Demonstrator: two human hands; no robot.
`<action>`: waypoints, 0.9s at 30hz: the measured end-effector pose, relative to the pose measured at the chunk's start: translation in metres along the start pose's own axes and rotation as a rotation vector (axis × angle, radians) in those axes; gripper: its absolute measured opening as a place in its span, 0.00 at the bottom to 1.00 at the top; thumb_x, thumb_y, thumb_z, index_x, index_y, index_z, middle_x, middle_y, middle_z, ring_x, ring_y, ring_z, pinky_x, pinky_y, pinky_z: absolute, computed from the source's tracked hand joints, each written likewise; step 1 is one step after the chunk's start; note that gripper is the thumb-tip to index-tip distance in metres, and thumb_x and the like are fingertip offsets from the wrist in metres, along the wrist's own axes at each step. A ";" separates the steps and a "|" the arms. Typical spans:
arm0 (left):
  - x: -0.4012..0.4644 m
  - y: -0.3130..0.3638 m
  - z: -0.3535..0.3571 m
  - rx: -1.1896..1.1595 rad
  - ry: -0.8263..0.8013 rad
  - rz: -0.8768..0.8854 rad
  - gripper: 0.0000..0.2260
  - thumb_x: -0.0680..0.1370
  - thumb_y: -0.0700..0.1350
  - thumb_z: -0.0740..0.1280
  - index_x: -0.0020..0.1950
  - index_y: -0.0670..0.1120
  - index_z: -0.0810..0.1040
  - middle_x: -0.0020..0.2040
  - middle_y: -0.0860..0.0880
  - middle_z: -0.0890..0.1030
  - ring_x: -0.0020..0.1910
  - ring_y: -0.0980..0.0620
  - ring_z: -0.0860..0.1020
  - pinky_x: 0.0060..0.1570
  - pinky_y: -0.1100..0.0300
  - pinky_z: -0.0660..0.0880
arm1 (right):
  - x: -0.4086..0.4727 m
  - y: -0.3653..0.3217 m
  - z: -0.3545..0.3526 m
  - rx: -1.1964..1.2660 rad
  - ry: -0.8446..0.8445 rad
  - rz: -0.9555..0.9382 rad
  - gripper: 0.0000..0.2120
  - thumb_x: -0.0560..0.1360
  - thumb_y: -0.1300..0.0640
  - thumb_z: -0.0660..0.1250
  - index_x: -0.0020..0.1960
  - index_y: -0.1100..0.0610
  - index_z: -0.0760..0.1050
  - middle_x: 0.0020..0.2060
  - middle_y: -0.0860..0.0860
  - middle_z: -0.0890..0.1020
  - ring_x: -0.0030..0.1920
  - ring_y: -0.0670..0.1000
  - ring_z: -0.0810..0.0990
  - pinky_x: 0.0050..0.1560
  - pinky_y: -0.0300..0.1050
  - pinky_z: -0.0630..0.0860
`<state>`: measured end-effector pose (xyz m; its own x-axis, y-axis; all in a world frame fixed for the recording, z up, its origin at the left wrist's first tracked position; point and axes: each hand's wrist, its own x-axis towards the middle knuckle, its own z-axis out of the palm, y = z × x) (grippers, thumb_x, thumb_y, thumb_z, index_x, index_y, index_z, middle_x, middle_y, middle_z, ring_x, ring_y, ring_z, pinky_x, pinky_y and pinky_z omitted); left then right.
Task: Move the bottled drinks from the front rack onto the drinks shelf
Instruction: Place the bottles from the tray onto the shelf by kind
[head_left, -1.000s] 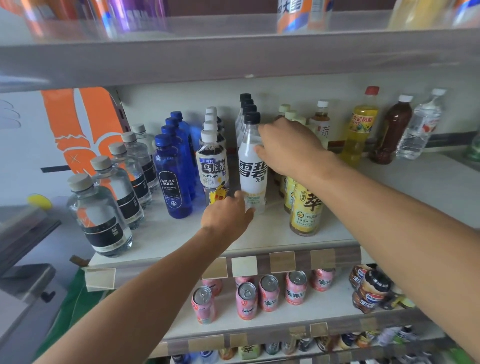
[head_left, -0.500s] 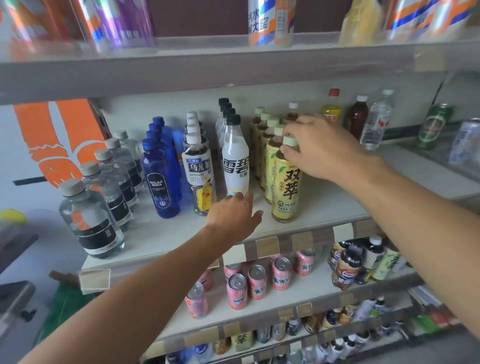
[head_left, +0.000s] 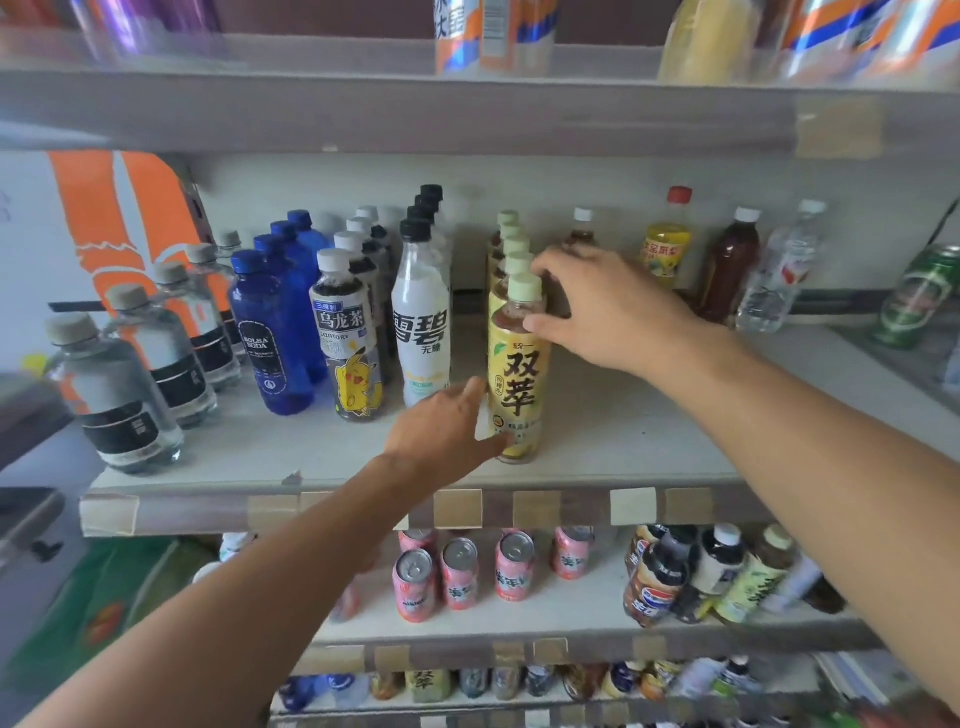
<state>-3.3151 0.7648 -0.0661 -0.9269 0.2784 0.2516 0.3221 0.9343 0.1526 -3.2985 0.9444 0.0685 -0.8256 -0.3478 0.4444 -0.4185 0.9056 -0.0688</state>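
On the drinks shelf (head_left: 623, 431) stand rows of bottles. The front yellow tea bottle (head_left: 519, 374) with a pale green cap heads a row of the same kind. My right hand (head_left: 613, 306) holds its neck, thumb in front and fingers behind the cap. My left hand (head_left: 447, 431) touches the base of that bottle with straight fingers. Left of it stands a white soda bottle (head_left: 421, 332) with a black cap, then a dark oolong tea bottle (head_left: 348, 343), blue soda bottles (head_left: 270, 332) and clear water bottles (head_left: 119, 395).
A red-capped yellow bottle (head_left: 665, 244), a brown bottle (head_left: 727, 265), a clear bottle (head_left: 779, 270) and a green can (head_left: 914, 296) stand at the back right. Pink cans (head_left: 462, 571) and assorted bottles (head_left: 701, 571) fill the shelf below. An upper shelf (head_left: 467, 109) hangs overhead.
My right hand left the white soda bottle and moved right to the front yellow tea bottle's neck. My left hand followed to that bottle's base. The view shifted left.
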 end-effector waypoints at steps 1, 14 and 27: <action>0.000 0.000 -0.001 0.009 -0.001 0.007 0.25 0.77 0.64 0.64 0.65 0.49 0.65 0.61 0.47 0.78 0.54 0.47 0.79 0.42 0.56 0.71 | 0.000 0.001 0.001 0.003 -0.001 -0.013 0.22 0.77 0.47 0.69 0.66 0.53 0.71 0.63 0.52 0.77 0.58 0.55 0.78 0.53 0.48 0.75; 0.003 0.010 0.009 0.048 0.056 -0.005 0.23 0.77 0.65 0.63 0.62 0.50 0.65 0.59 0.49 0.80 0.52 0.47 0.79 0.42 0.54 0.74 | -0.001 0.013 0.009 0.146 -0.017 -0.010 0.21 0.76 0.52 0.70 0.66 0.55 0.71 0.58 0.52 0.81 0.54 0.52 0.80 0.53 0.47 0.76; 0.002 0.007 0.008 -0.079 0.077 -0.029 0.21 0.76 0.62 0.66 0.60 0.49 0.69 0.57 0.53 0.80 0.53 0.51 0.79 0.44 0.54 0.77 | 0.001 0.006 0.021 0.306 0.023 0.042 0.24 0.75 0.53 0.72 0.69 0.52 0.71 0.49 0.44 0.79 0.49 0.48 0.80 0.56 0.51 0.78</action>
<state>-3.3165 0.7732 -0.0722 -0.9195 0.2307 0.3183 0.3124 0.9203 0.2355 -3.3098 0.9447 0.0496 -0.8374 -0.3026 0.4552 -0.4813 0.8029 -0.3517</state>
